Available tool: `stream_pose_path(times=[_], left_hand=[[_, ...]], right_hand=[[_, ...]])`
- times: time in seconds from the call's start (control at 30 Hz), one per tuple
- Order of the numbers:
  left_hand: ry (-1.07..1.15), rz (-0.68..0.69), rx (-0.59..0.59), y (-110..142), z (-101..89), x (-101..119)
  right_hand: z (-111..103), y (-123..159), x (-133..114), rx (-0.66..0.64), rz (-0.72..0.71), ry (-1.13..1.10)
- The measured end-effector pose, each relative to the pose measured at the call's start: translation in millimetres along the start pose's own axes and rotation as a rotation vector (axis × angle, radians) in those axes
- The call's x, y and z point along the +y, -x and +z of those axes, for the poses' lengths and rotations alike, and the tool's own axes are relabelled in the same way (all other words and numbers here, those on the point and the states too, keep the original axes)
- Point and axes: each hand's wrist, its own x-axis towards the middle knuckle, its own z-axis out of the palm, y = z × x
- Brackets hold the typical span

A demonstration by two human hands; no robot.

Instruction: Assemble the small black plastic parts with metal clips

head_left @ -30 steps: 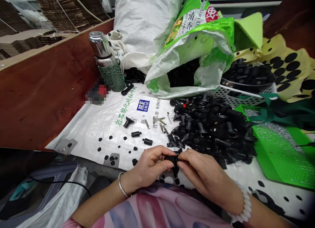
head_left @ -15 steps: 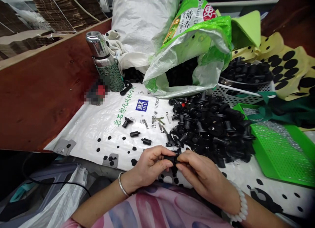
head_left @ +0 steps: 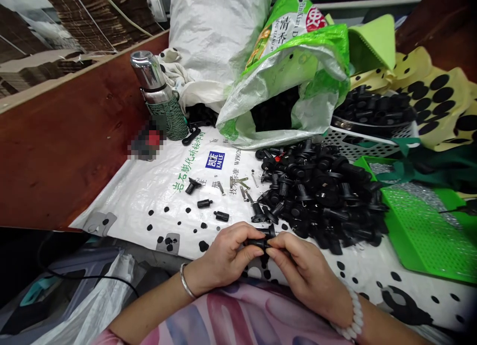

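A: Fingers?
B: Left hand (head_left: 231,250) and right hand (head_left: 311,268) both pinched narrow on one black part (head_left: 256,243), held between the fingertips. Black pile (head_left: 316,196) just beyond them, to the right.
A: Text?
B: White sheet (head_left: 164,178), ahead-left of fingers: blue "KAI LE" label (head_left: 215,160), "WJ9026" beside it. Green bag (head_left: 324,39) farther out: lettering only partly legible.
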Motion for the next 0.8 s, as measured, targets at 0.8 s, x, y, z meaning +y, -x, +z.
stream_pose_path(times=[0.8], left_hand=[[0.107,-0.09,0.106,6,-1.2,-3]], right_hand=[[6,-10,-6,-0.028,0.067,-0.07]])
